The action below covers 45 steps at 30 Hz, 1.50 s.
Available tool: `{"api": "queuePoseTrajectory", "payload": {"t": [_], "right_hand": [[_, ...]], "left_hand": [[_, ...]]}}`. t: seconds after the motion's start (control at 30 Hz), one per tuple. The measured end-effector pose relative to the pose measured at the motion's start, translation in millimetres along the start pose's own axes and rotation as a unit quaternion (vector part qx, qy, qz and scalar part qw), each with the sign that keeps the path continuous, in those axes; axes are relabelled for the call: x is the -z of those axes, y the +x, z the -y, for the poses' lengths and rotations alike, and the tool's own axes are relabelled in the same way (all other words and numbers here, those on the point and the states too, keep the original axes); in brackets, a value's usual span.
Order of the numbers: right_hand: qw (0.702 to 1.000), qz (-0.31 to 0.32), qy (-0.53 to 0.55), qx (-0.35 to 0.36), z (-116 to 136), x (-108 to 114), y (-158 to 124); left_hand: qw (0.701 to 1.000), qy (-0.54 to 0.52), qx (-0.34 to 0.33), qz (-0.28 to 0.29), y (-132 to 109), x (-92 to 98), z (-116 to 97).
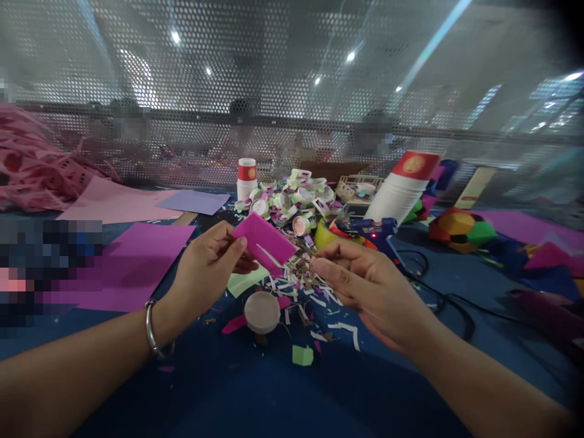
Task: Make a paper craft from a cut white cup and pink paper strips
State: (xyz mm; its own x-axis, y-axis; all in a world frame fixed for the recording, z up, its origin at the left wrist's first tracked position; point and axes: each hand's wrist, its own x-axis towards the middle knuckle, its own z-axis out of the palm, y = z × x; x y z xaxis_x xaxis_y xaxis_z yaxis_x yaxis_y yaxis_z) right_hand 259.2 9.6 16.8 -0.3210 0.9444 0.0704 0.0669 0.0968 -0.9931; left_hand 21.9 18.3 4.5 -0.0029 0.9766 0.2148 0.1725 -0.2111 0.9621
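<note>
Left hand [210,255]: pinching magenta card [264,234] | right hand [367,278]: curled, inside hidden, cannot tell if holding anything

Head-worn view, facing forward and down, near the tabletop [255,398]

Card [264,233] in left hand [205,258], sheets [134,264] left, glue gun [371,227] right, cup stacks [396,198] behind

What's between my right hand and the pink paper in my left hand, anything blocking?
Nothing visible: open space separates your right hand from the pink paper in your left hand. Paper scraps show beyond the gap, on the table.
</note>
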Motion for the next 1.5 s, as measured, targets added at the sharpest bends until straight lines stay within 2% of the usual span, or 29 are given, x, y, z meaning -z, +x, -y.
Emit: {"api": "queuePoseTrajectory", "payload": {"t": [0.13, 0.27, 0.33, 0.43, 0.53, 0.77, 0.83, 1.0, 1.1, 1.33, 1.5], "right_hand": [[1.0, -0.004, 0.024, 0.0, 0, -2, 0], [0.996, 0.071, 0.022, -0.046, -3, -8, 3], [0.994, 0.087, 0.029, -0.066, -4, -11, 4], [0.991, 0.084, 0.037, -0.098, -4, -12, 5], [0.989, 0.084, 0.04, -0.115, -2, -12, 4], [0.989, 0.093, 0.062, -0.092, -4, -15, 3], [0.99, 0.094, 0.066, -0.084, -4, -15, 2], [0.99, 0.082, 0.069, -0.095, -4, -15, 2], [0.988, 0.083, 0.074, -0.103, -4, -15, 2], [0.988, 0.076, 0.073, -0.115, -7, -16, 1], [0.987, 0.099, 0.09, -0.089, -7, -20, 0]], "left_hand": [[1.0, -0.004, 0.015, 0.003, 1, -1.5, 0], [0.993, -0.089, 0.066, 0.048, -5, -8.1, -2], [0.984, -0.128, 0.089, 0.084, -9, -10.9, -2], [0.975, -0.162, 0.089, 0.124, -13, -12.9, 0], [0.972, -0.172, 0.093, 0.128, -15, -14.1, 0], [0.948, -0.217, 0.154, 0.174, -19, -20.5, -2], [0.946, -0.228, 0.151, 0.173, -19, -20.6, -2], [0.962, -0.218, 0.12, 0.111, -16, -16.6, 1], [0.965, -0.214, 0.116, 0.096, -16, -15.3, 1], [0.963, -0.181, 0.15, 0.135, -21, -19.2, -6], [0.939, -0.199, 0.191, 0.206, -23, -22.2, -5]]}}
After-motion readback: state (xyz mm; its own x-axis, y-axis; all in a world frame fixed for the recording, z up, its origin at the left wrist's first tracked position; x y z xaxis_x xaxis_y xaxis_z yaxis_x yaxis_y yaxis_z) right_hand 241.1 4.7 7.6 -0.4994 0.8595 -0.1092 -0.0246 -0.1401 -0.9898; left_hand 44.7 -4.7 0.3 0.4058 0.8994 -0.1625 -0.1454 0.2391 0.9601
